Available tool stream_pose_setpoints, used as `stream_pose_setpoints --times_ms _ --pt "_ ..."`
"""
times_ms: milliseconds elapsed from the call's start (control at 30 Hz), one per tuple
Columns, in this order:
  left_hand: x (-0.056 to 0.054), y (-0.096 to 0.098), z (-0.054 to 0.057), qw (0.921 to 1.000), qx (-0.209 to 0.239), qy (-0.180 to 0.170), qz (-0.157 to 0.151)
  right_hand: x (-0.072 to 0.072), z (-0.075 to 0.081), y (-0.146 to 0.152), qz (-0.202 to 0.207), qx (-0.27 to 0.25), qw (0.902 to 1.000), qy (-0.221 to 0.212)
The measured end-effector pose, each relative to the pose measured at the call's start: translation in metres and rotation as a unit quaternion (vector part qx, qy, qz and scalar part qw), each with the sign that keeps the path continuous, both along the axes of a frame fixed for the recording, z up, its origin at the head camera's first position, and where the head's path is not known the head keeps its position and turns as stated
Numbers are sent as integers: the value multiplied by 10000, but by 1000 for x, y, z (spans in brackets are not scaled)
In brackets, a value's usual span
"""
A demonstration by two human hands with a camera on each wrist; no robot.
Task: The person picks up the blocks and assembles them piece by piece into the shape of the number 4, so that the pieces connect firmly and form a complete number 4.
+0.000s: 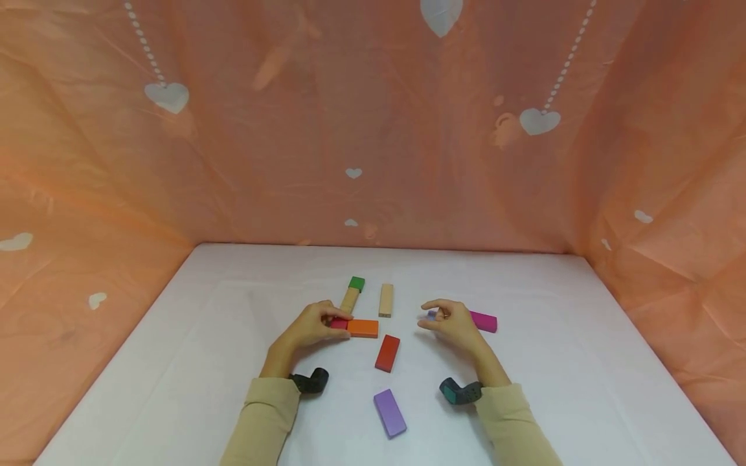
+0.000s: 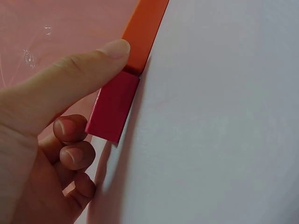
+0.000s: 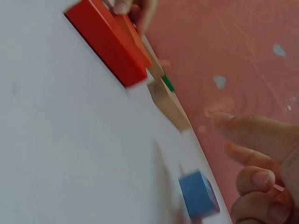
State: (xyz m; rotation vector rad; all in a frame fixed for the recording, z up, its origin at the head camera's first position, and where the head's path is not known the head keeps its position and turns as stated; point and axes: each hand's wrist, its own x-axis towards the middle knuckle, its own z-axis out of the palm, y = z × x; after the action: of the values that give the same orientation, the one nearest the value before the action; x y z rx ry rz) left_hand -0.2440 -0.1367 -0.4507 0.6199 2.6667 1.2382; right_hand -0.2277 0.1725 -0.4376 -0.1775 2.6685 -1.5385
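My left hand point(image 1: 315, 322) pinches two wooden blocks near their joint, an orange one point(image 1: 364, 329) and a crimson one point(image 2: 113, 106) set end to end. The thumb lies at the orange block's end in the left wrist view; the index fingertip is hidden there. My right hand point(image 1: 453, 321) hovers with thumb and index finger apart and holds nothing. Beside it stands a blue block point(image 3: 198, 193), mostly covered by the hand in the head view. A magenta block point(image 1: 485, 321) lies just right of that hand.
Behind the left hand, a plain wood block point(image 1: 350, 300) meets a green block point(image 1: 357, 283). Another plain block point(image 1: 386, 300) lies between the hands. Closer in are a red block point(image 1: 387, 353) and a purple block point(image 1: 390, 413). Orange curtains point(image 1: 384, 162) enclose the white table point(image 1: 204, 310).
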Motion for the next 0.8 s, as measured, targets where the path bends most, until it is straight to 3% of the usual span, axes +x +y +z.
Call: stream_pose_setpoints --times_ms 300,533,800 --pt "1 -1 -1 10000 55 36 -59 0 2 24 -165 -73 9998 -103" --pt "1 -2 -3 9996 233 88 -128 0 -1 28 -149 70 9996 -214" --pt "0 -2 -2 9998 125 78 -106 -1 -6 32 -171 115 9987 -472"
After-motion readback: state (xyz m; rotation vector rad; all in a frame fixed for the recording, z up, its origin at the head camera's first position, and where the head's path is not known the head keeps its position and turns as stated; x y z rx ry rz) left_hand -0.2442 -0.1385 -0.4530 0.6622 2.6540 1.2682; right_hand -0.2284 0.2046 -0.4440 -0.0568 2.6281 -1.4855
